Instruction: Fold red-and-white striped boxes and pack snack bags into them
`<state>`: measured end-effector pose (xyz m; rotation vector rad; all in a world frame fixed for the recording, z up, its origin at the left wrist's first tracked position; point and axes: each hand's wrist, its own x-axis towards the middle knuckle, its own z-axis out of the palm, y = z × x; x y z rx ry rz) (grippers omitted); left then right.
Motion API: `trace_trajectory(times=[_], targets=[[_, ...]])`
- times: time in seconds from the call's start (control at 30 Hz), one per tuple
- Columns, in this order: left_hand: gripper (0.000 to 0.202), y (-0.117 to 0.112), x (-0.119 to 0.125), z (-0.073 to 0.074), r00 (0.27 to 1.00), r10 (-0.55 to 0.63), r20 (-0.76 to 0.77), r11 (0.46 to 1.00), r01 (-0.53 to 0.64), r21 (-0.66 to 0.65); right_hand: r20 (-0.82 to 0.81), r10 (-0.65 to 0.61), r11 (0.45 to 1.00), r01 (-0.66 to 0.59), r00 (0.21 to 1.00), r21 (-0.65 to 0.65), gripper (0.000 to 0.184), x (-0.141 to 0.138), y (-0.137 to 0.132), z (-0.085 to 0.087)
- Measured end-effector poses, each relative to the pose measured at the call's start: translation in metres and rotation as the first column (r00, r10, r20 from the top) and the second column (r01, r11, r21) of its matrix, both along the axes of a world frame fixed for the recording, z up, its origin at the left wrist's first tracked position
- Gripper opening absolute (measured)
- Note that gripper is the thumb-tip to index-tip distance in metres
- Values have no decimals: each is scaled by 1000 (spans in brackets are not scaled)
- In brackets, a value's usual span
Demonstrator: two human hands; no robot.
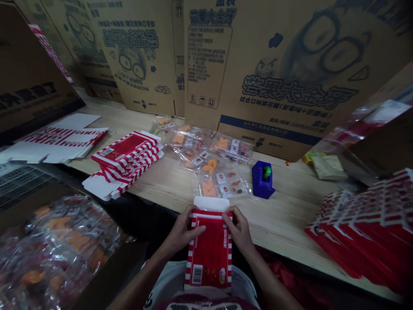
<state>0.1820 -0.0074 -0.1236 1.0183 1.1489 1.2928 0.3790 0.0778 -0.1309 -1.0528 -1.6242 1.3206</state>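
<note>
A flat red carton with striped red and white sides [211,247] is held up in front of my body, its white end flap [211,204] standing out at the top. My left hand [183,230] grips the carton's left edge, thumb lying across the front. On the opposite edge, my right hand [239,228] holds it near the upper corner. Just beyond the flap, several clear packets with orange pieces [209,187] lie on the table. To their right stands a blue tape dispenser [263,180] with a green core.
A stack of red striped cartons [129,150] sits left, beside flat white printed sheets [61,144]. Lower left, an open box holds many clear packets [71,237]. Rows of red cartons [371,224] fill the right side. Large brown cardboard boxes [251,125] line the table's [290,211] back.
</note>
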Motion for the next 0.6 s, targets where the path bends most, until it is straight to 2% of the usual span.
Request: trace_trajectory(times=[0.07, 0.1, 0.17, 0.27, 0.3, 0.37, 0.47, 0.6], targets=[[20, 7, 1, 1, 986, 109, -124, 994, -107, 25, -31, -31, 999, 32, 999, 4, 23, -4, 2, 2], [19, 10, 2, 2, 976, 164, -145, 986, -160, 41, -70, -50, 999, 48, 996, -23, 23, -6, 3, 3], [21, 16, 4, 3, 966, 244, -87, 969, -242, 40, -173, -72, 992, 53, 982, -114, 25, -9, 5, 7], [28, 20, 4, 8, 956, 286, 67, 958, -286, -13, -275, 3, 964, -75, 961, -253, 36, -9, 9, 13], [33, 21, 2, 11, 959, 267, 97, 964, -266, -22, -275, 41, 950, -122, 961, -286, 34, -7, 11, 15], [38, 22, -2, 16, 981, 155, 116, 988, -152, -31, -257, 93, 927, -178, 962, -330, 27, -4, 14, 17], [25, 25, -10, 19, 999, 12, 36, 1000, -12, -12, -237, 98, 932, -173, 966, -320, 26, 0, 17, 14], [14, 25, -14, 12, 975, 51, -218, 994, -29, 106, -186, 125, 972, -158, 975, -176, 20, 3, 18, 6]])
